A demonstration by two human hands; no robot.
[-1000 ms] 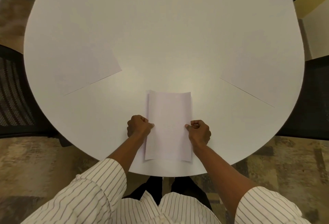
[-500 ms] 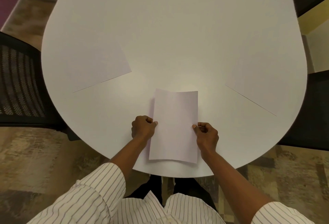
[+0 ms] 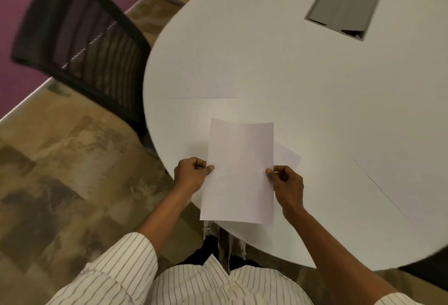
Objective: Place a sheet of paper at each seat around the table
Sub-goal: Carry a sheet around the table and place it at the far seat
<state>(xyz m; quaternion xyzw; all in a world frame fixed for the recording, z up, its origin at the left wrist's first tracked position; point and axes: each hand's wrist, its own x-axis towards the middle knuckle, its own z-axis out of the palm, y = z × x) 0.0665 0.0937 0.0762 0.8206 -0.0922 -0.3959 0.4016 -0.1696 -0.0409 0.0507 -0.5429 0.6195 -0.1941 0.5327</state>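
I hold a stack of white paper (image 3: pixel 238 174) upright over the near edge of the white table (image 3: pixel 303 81). My left hand (image 3: pixel 191 175) pinches its left edge and my right hand (image 3: pixel 287 183) pinches its right edge. Under the stack, a single sheet (image 3: pixel 289 157) lies flat on the table, its corner sticking out to the right. Another sheet (image 3: pixel 203 84) lies flat at the left seat, in front of the black mesh chair (image 3: pixel 82 38). A third sheet (image 3: pixel 407 190) lies at the right side of the table.
A grey hatch (image 3: pixel 343 9) is set in the table's middle. A second dark chair (image 3: pixel 426 273) shows at the lower right edge. Tiled floor (image 3: pixel 60 171) lies to my left, with a purple wall (image 3: pixel 14 14) behind the mesh chair.
The view has swung to the left, toward the mesh chair. The stack in my hands has lifted off the table, leaving one sheet lying flat beneath it.
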